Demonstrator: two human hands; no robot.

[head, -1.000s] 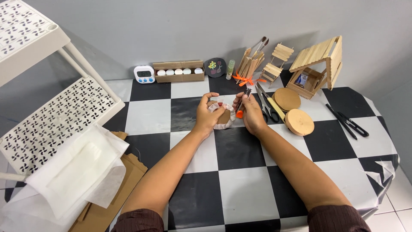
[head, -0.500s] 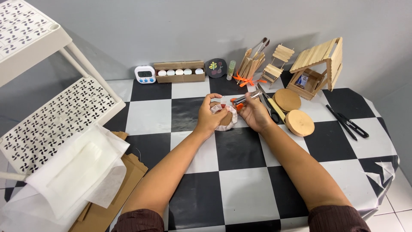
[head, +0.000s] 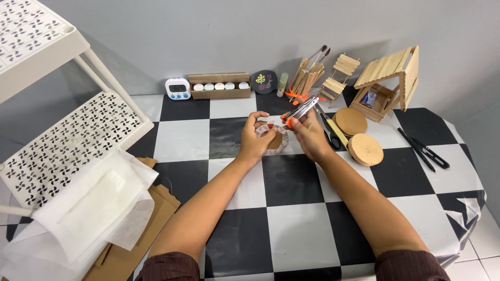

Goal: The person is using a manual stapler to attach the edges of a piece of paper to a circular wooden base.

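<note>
My left hand (head: pixel 256 139) grips a small round wooden piece wrapped in thin white paper (head: pixel 274 141), held just above the black-and-white checkered table (head: pixel 291 229). My right hand (head: pixel 308 134) is closed on orange-handled scissors (head: pixel 301 109), whose blades point up and to the right, away from the wrapped piece. The two hands are close together near the table's middle back.
Two round wooden discs (head: pixel 357 134) and a yellow-handled tool lie right of my hands, black snips (head: pixel 424 152) farther right. A wooden stick house (head: pixel 390 78), small chair, stick holder, tray of white pots (head: pixel 220 86) and timer (head: pixel 177 88) line the back. White shelf (head: pixel 62 140), paper and cardboard stand left.
My right hand has lifted the scissors from beside the wrapped piece and turned them so the blades point up to the right. The left hand stays put.
</note>
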